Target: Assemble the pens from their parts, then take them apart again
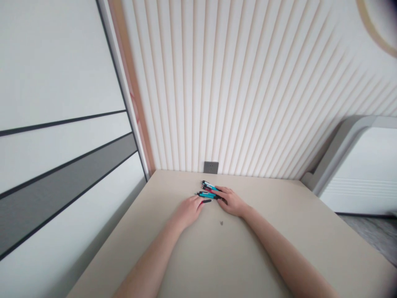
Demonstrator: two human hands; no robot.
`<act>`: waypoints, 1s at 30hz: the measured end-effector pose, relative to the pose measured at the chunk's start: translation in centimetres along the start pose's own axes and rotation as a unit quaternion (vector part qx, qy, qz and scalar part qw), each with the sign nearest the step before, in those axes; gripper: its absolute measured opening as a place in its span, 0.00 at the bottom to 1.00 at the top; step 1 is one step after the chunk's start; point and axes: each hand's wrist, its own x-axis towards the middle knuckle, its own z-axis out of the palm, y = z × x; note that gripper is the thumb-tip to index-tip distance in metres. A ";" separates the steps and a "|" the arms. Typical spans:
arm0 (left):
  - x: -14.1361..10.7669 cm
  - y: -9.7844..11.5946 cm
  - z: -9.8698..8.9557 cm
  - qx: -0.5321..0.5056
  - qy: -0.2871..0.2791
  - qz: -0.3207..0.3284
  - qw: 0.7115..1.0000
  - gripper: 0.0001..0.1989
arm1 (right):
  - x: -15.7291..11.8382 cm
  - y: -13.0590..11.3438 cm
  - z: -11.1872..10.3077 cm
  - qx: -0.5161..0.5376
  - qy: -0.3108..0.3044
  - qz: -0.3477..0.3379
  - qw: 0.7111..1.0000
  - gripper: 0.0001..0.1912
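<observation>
A small bunch of teal and black retractable pens (207, 191) lies on the beige tabletop (266, 231) near its far edge. The pens lie roughly side by side, and their exact number is hard to tell. My left hand (187, 211) lies on the table with its fingertips at the near side of the bunch. From the right, my right hand (231, 201) reaches in, its fingers over the pens' right ends. Those fingers hide part of the pens. Neither grip is clear at this size.
A grey wall socket (211, 167) sits at the table's far edge against a ribbed cream wall panel (235, 91). A white panel with dark stripes (62, 165) runs along the left side. A white cabinet (359, 174) stands beyond the right edge, above a grey floor (375, 234).
</observation>
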 end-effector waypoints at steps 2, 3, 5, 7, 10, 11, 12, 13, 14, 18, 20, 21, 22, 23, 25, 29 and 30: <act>0.1 -0.2 0.1 -0.011 -0.001 0.008 1.000 0.13 | -0.7 -0.5 -0.2 0.004 0.011 -0.014 1.000 0.24; 0.1 -0.3 0.1 -0.011 -0.004 0.012 1.000 0.13 | -1.1 -0.9 -0.3 0.004 0.023 -0.012 1.000 0.23; 0.2 -0.2 0.1 -0.002 -0.011 0.027 1.000 0.11 | -1.7 -1.7 -0.5 0.007 0.059 0.011 0.998 0.20; 0.3 0.2 0.0 0.019 -0.021 0.054 0.998 0.10 | -2.3 -2.9 -0.6 0.023 0.092 0.048 0.994 0.19; 0.3 1.4 -0.3 0.055 -0.028 0.111 0.992 0.11 | -3.3 -4.9 -0.6 0.057 0.074 0.087 0.992 0.18; 0.2 1.8 -0.4 0.065 -0.026 0.133 0.989 0.11 | -3.6 -5.5 -0.6 0.067 0.053 0.100 0.991 0.20; 0.2 2.1 -0.4 0.074 -0.021 0.150 0.986 0.11 | -3.8 -6.1 -0.6 0.078 0.037 0.116 0.989 0.22; 0.2 2.3 -0.5 0.082 -0.016 0.164 0.983 0.11 | -4.0 -6.5 -0.6 0.094 0.026 0.132 0.986 0.24; 0.1 2.5 -0.5 0.088 -0.011 0.173 0.981 0.11 | -4.0 -6.8 -0.7 0.111 0.021 0.144 0.983 0.25; 0.0 2.3 -0.4 0.101 -0.001 0.183 0.978 0.12 | -3.9 -7.2 -1.3 0.156 0.040 0.122 0.979 0.18; 0.0 2.0 -0.3 0.100 0.008 0.183 0.978 0.13 | -3.8 -7.1 -1.7 0.156 0.056 0.095 0.982 0.15; 0.1 2.0 -0.2 0.096 0.017 0.182 0.979 0.14 | -3.8 -7.1 -1.9 0.156 0.064 0.090 0.982 0.14; 0.1 1.9 -0.2 0.091 0.027 0.180 0.979 0.14 | -3.8 -7.0 -2.0 0.158 0.074 0.096 0.980 0.14; 0.2 2.0 -0.1 0.085 0.039 0.180 0.979 0.14 | -3.8 -6.9 -2.0 0.161 0.079 0.110 0.978 0.14; 0.3 2.1 -0.1 0.076 0.054 0.182 0.979 0.13 | -3.9 -6.8 -1.8 0.169 0.069 0.153 0.971 0.15; 0.3 2.3 -0.2 0.062 0.047 0.183 0.980 0.11 | -3.9 -6.8 -1.1 0.182 0.061 0.204 0.960 0.10; 0.3 2.3 -0.2 0.057 0.047 0.181 0.981 0.11 | -3.9 -6.9 -1.0 0.185 0.074 0.206 0.958 0.09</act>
